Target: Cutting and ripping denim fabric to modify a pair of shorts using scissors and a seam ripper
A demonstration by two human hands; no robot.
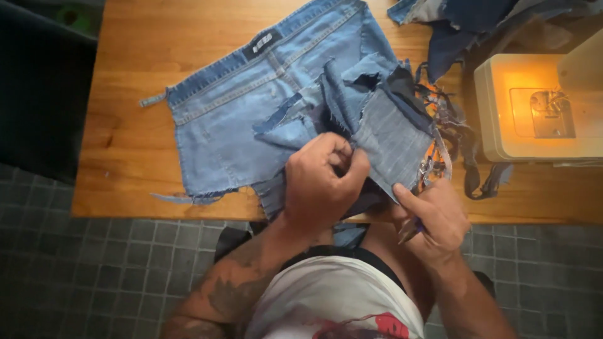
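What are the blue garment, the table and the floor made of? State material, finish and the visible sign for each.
Blue garment: seemingly denim, faded; twill look, stitched waistband, frayed cut edges, pinched by the left hand.
Table: looks like wood, orange-brown with a slight sheen; grain lines show.
Floor: probably small grey tiles, matte; grid of joints.

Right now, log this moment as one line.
left hand: pinching denim patch | right hand: holding small tool, touching patch edge | jeans flat on table

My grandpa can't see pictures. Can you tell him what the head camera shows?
Two hands work on cut blue denim at the edge of a wooden table. The left hand pinches a fold, while the right hand grips a grey patch and a small tool. A lit sewing machine stands at right.
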